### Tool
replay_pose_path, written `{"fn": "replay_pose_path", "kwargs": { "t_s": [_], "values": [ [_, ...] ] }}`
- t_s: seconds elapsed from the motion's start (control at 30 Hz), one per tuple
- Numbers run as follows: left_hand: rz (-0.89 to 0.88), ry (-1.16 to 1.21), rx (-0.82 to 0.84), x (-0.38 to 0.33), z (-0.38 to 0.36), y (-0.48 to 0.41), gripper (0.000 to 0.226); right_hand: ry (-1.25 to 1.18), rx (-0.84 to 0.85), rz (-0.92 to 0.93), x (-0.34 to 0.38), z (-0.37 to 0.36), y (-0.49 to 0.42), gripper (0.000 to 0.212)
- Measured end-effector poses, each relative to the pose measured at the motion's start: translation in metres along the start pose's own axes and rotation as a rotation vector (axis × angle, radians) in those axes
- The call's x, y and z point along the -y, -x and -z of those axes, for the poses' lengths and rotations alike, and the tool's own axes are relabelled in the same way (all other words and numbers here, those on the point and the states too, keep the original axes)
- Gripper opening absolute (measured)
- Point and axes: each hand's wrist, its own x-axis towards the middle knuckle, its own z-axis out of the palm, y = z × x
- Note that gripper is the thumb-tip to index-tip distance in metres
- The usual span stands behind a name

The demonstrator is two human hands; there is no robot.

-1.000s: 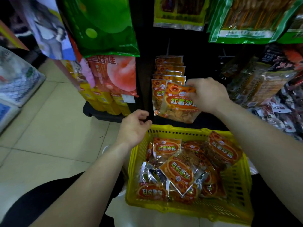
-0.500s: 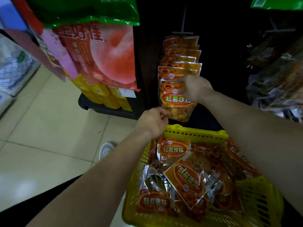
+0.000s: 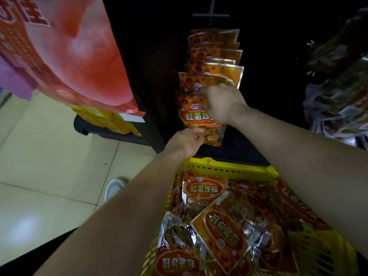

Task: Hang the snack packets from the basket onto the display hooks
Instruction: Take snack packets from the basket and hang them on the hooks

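Note:
My right hand (image 3: 221, 102) grips the top of an orange snack packet (image 3: 196, 117) at the front of a row of several like packets (image 3: 214, 56) hanging on a dark display hook (image 3: 211, 15). My left hand (image 3: 186, 142) pinches the same packet's lower edge from below. Under both arms a yellow plastic basket (image 3: 229, 169) holds several more orange and silver snack packets (image 3: 205, 189).
A large red and pink bag (image 3: 69, 56) hangs at the upper left above yellow boxes (image 3: 111, 120) on a black base. Dark packets (image 3: 338, 92) hang at the right. Pale floor tiles (image 3: 49, 156) and a white shoe (image 3: 114, 188) lie to the left.
The view has tilted down and closer to the rack. My right hand has carried the packet up against the hanging row. My left hand has risen from the basket rim to the packet's bottom.

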Motion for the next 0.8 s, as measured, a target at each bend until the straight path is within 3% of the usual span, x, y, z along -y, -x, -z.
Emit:
{"fn": "replay_pose_path", "kwargs": {
  "t_s": [0.33, 0.47, 0.53, 0.7, 0.8],
  "values": [
    [-0.013, -0.021, -0.008, 0.007, 0.001, 0.015, 0.055, 0.142, -0.153, -0.056, -0.012, -0.002, 0.009, 0.067],
    [-0.030, -0.064, 0.014, 0.001, -0.002, 0.014, 0.064, 0.138, -0.094, -0.106, -0.023, -0.003, 0.015, 0.082],
    [-0.026, -0.078, 0.021, -0.003, -0.004, 0.009, 0.065, 0.150, -0.086, -0.132, -0.030, -0.007, 0.016, 0.079],
    [-0.041, -0.120, -0.017, -0.009, -0.009, -0.006, 0.063, 0.203, -0.206, -0.124, -0.041, -0.013, 0.008, 0.045],
    [-0.040, -0.156, -0.035, -0.012, -0.012, -0.011, 0.064, 0.187, -0.196, -0.156, -0.041, -0.015, 0.002, 0.048]
  ]
}}
